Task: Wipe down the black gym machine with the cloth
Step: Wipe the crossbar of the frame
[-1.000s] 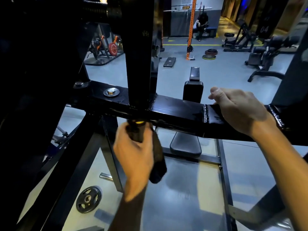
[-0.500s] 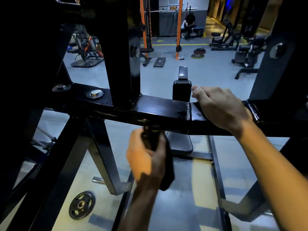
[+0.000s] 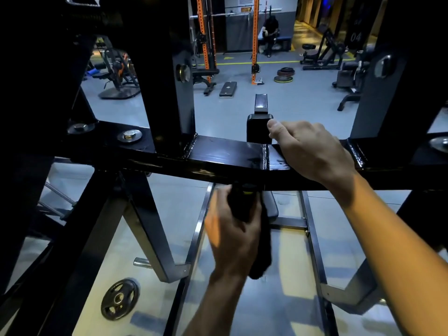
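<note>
Nearest to me, just below the crossbeam [image 3: 218, 158] of the black gym machine [image 3: 167, 69], my left hand [image 3: 232, 234] has its fingers curled round a dark cloth [image 3: 260, 253] and what looks like a short black cylinder with a yellow mark; the cloth hangs down from my grip and its top meets the beam's underside. I judge I am wiping the lower face of that beam. On top of the crossbeam, right of the weld seam, my right hand [image 3: 312, 154] rests with fingers bent over the far edge, holding only the beam itself to steady me.

How much is done I cannot tell: the beam's top shines with streaks, which may be damp wiping marks, yet the upright post, diagonal braces and the seat pad [image 3: 259, 128] beyond the crossbeam show no clear sign either way, so most of the frame seems left.

I see no containers. Below the crossbeam 1 weight plate [image 3: 119, 299] lies on the floor.
</note>
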Demonstrator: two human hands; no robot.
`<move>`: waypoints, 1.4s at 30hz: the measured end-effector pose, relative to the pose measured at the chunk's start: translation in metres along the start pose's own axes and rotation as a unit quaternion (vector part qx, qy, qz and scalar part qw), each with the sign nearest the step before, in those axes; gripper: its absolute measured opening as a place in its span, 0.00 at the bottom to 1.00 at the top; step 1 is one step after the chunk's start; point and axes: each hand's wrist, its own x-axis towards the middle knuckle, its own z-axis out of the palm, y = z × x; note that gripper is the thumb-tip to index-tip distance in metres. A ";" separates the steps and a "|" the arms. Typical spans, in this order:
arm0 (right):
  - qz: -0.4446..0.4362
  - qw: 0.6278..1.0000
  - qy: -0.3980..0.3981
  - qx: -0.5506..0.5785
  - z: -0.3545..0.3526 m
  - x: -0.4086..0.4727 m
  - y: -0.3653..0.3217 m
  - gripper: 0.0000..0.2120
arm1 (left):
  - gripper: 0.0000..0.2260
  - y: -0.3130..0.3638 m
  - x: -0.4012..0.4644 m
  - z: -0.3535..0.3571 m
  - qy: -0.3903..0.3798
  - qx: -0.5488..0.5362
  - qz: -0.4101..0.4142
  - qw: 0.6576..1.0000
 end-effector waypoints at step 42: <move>-0.016 1.000 0.002 0.003 0.003 0.008 0.009 0.38 | 0.03 -0.024 0.075 -0.164 0.124 -0.092 -0.152 0.976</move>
